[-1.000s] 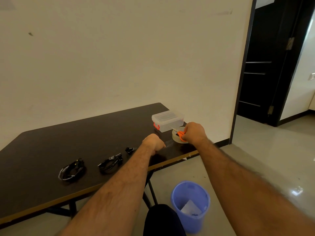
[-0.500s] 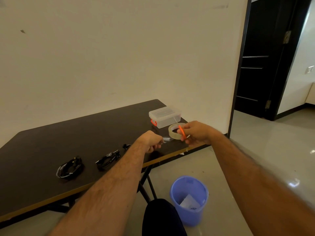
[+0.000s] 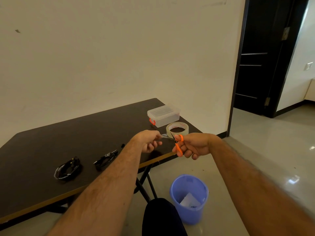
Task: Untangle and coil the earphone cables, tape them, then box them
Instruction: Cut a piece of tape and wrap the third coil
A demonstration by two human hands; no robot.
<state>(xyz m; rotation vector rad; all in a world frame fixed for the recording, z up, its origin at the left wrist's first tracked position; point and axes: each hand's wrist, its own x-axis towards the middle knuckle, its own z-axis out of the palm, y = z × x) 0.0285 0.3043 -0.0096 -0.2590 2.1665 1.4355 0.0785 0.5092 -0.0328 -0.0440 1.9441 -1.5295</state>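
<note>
Clear plastic lidded box upper middle, glossy clear tape roll beside it, dark matt wooden table, shiny tiled floor right.

Single head-worn wide-angle view, looking forward and down from above the person's outstretched forearms. It is facing the wall, taking in the right end of the dark counter at mid-distance, the floor below, and a dark doorway at right. Edges are bowing noticeably.

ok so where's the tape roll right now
In the head view the tape roll lies flat on the table near its right end, just in front of the clear plastic box and just beyond the two hands.
</note>
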